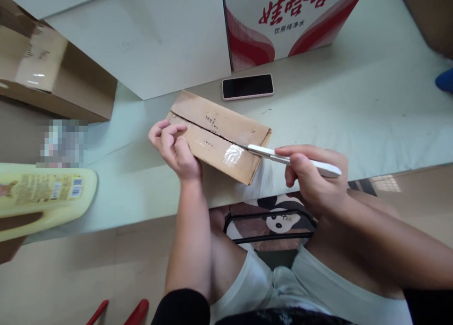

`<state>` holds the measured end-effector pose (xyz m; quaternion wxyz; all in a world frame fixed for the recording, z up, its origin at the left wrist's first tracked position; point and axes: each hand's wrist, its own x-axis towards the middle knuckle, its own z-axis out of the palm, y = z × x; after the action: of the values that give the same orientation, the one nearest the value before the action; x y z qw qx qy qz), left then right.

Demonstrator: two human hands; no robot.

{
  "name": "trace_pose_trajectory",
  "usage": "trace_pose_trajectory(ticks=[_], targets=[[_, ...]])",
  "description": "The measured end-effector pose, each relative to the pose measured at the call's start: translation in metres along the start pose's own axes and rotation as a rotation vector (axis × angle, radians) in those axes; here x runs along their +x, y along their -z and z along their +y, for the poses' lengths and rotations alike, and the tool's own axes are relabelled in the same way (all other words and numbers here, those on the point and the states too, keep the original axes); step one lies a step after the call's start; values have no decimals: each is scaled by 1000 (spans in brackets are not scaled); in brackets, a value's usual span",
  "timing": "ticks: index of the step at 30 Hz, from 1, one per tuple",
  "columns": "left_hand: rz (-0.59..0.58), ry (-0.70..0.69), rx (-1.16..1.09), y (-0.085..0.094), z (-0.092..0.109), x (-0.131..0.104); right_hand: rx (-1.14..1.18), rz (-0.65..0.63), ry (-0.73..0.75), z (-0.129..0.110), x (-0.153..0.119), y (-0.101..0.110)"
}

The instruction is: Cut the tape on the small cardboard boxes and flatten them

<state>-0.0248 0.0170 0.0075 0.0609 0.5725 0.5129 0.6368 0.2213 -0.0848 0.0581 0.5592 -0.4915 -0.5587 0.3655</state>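
A small brown cardboard box (pixel 215 138) lies at a slant on the pale green tabletop, a seam running along its upper face and shiny clear tape near its right end. My left hand (pixel 179 150) is closed around the box's left end, fingertips on its top. In my right hand (pixel 314 174) is a white-handled cutting tool (pixel 262 151), held pointing left. Its dark tip meets the seam beside the tape; whether it goes into the box cannot be made out.
Behind the box lies a phone (pixel 247 86), with a large white box (pixel 159 46) and a red-and-white carton (pixel 283 27) further back. An open cardboard box (pixel 81 79) and a yellow bottle (pixel 46 197) are at the left. The table's front edge runs below my hands.
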Motion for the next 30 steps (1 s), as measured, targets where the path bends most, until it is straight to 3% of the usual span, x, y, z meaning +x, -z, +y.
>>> trace_pose_trajectory(ticks=[4,9,13,16,19,22,30], targets=[[18,16,48,0,0,-1,64,47,24,-2,4,10],[14,24,73,1,1,-1,122,225,305,1,8,17],[12,24,43,0,-1,-1,-76,101,464,15,10,16],[13,37,50,0,-1,-1,-99,19,499,21,10,17],[12,40,68,0,0,-1,-151,6,449,21,10,19],[15,40,85,1,1,-1,-379,-35,301,22,14,20],[14,17,50,0,-4,0,-896,-383,-130,57,27,2]])
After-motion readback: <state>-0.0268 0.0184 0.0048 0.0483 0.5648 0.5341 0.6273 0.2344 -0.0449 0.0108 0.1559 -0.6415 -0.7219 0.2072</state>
